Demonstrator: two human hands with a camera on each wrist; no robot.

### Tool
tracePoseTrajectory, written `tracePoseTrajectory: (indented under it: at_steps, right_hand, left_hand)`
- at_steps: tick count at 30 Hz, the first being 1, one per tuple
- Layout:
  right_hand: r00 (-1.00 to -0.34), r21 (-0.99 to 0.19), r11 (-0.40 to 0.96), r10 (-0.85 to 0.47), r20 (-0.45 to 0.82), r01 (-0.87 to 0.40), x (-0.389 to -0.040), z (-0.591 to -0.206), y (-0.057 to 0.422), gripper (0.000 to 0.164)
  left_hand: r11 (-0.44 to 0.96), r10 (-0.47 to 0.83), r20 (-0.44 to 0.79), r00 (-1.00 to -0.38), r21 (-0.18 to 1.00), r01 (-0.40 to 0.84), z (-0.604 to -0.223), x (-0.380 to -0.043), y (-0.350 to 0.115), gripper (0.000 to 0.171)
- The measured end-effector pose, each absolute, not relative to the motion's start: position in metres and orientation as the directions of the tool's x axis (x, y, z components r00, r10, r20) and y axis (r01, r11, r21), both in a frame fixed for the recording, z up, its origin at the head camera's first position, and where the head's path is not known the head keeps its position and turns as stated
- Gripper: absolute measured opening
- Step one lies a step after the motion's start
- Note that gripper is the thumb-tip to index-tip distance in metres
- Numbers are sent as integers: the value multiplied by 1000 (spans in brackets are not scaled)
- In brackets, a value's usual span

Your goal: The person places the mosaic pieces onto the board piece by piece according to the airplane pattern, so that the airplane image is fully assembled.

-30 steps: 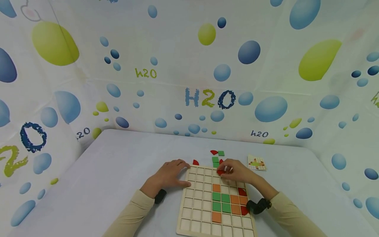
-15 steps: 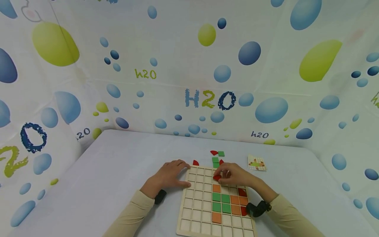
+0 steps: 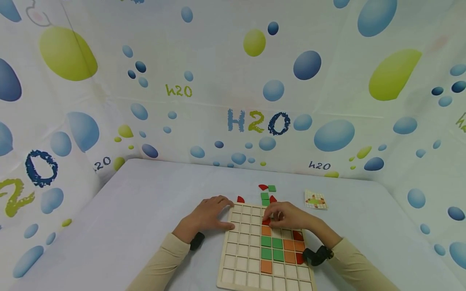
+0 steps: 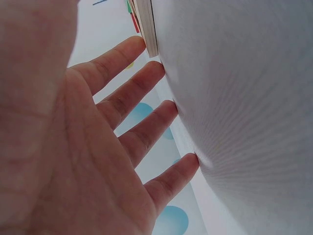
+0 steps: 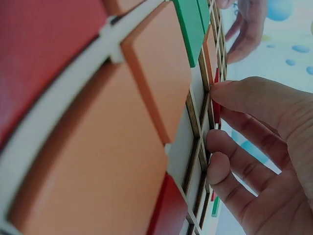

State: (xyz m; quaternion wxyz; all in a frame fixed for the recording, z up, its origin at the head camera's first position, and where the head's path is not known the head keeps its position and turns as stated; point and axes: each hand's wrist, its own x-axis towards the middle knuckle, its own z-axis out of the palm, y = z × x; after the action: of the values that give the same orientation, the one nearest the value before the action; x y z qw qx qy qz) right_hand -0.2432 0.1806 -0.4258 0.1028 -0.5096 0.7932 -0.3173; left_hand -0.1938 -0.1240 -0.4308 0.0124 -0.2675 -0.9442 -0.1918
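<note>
A wooden grid board (image 3: 242, 250) lies on the table, with green, orange and red tiles set in some of its cells. My right hand (image 3: 289, 215) is over the board's far part. Its thumb and index finger pinch a red quarter-circle tile (image 3: 266, 222) at the cell just beyond an orange tile (image 3: 266, 230); the fingers partly cover it. In the right wrist view the red tile (image 5: 217, 105) sits low against the grid, under the fingertips. My left hand (image 3: 208, 214) touches the board's left edge, its fingers (image 4: 139, 85) spread and nearly straight, fingertips down on the cloth.
Loose green tiles (image 3: 272, 188) and red tiles (image 3: 263, 187) lie beyond the board's far edge. Another red tile (image 3: 240, 199) is near the far left corner. A small pattern card (image 3: 315, 200) lies to the right. White cloth (image 3: 174, 182) covers the table.
My right hand has moved the red tile toward me and slightly left, from the board's far edge down to the cell by the orange tile. The left hand stays put.
</note>
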Motion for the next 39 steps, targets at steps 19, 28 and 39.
tracePoseTrajectory:
  at_steps: [19, 28, 39]
  right_hand:
    - [-500, -588, 349, -859, 111, -729, -243, -421, 179, 10]
    - [-525, -592, 337, -833, 174, -732, -251, -423, 186, 7]
    - [-595, -589, 373, -768, 238, -717, -265, -429, 200, 10]
  left_hand:
    - [775, 504, 129, -854, 369, 513, -432, -193, -125, 60]
    - [780, 502, 139, -854, 354, 516, -432, -193, -125, 60]
    - [783, 504, 140, -852, 344, 519, -433, -193, -125, 60]
